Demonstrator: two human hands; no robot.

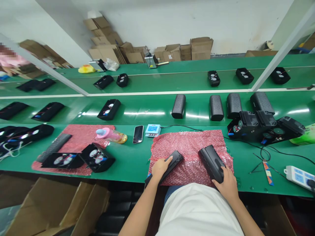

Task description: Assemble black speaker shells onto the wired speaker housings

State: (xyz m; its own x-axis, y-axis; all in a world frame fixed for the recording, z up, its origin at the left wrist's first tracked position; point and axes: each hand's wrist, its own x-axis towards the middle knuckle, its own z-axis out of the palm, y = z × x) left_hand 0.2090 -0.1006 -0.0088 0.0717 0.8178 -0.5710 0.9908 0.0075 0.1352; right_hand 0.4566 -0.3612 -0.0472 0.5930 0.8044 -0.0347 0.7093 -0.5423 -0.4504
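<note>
On the red bubble-wrap mat (189, 147) in front of me lie two black parts. My left hand (160, 167) rests on a flat black grille panel (172, 160), fingers curled over its near end, forefinger stretched along the top. My right hand (227, 183) grips the near end of a black speaker housing (211, 161), which lies at a slant on the mat.
Green benches carry several black speaker housings (178, 105) and open shells (265, 126). A phone (138, 134), a small blue meter (153, 130) and a pink bottle (110, 135) lie left of the mat. A power strip (299, 175) sits at right. Cardboard boxes (56, 206) stand below.
</note>
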